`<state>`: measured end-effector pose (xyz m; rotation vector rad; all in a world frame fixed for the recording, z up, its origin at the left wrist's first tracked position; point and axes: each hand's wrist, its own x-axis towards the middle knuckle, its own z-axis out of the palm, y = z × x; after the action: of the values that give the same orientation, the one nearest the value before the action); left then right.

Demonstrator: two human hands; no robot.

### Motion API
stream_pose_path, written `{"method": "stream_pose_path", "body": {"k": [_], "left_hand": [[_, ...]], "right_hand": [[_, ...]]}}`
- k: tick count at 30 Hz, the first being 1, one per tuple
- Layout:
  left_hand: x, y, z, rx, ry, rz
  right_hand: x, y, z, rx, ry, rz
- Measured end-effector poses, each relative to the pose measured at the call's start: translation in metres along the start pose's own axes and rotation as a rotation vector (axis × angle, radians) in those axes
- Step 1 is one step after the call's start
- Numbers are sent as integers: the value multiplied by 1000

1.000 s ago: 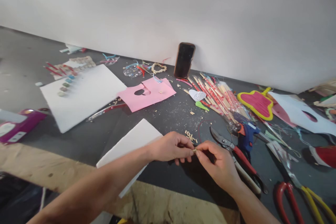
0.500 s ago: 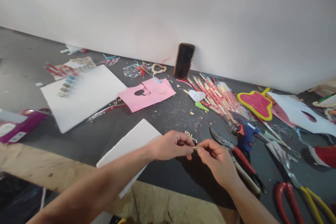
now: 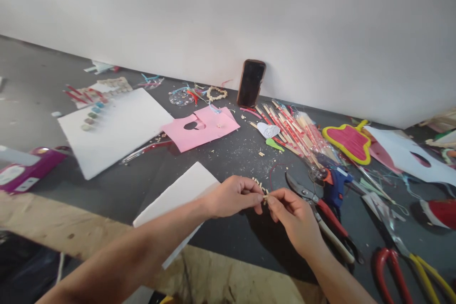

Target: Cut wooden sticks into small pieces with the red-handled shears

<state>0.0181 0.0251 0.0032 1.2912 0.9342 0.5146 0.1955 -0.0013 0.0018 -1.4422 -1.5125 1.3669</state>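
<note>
Between their fingertips, my left hand (image 3: 240, 195) and my right hand (image 3: 290, 209) pinch a small pale stick piece (image 3: 265, 196). Both hands are closed and almost touch. Just behind the fingers, several short cut stick pieces (image 3: 257, 181) lie on the dark tabletop (image 3: 235, 247). Pruning shears (image 3: 313, 197) with a red and a pale handle rest right of my right hand. Under my left forearm is a white board (image 3: 178, 192). Past the hands, pale crumbs are scattered over the table.
A phone (image 3: 251, 83) leans on the wall. Wrapped chopsticks (image 3: 288, 128), a blue glue gun (image 3: 335, 185) and red- and yellow-handled scissors (image 3: 399, 247) lie to the right. Pink paper (image 3: 192, 140), a large white sheet (image 3: 121, 128) and a purple box (image 3: 32, 171) lie to the left.
Both hands stay almost in place, still pinching the small piece; the fingertips have shifted only slightly. The whole view has moved a little.
</note>
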Motion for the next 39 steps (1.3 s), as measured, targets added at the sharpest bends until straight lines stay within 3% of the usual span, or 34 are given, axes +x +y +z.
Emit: {"method": "stream_pose_path", "body": {"k": [11, 22, 39], "left_hand": [[1, -4, -1, -108, -59, -43], [-1, 0, -2, 33, -40, 9], [0, 0, 3, 2, -47, 11]], "right_hand": [[-2, 0, -4, -62, 31, 44], [-2, -1, -5, -86, -13, 48], [-1, -3, -2, -37, -36, 66]]}}
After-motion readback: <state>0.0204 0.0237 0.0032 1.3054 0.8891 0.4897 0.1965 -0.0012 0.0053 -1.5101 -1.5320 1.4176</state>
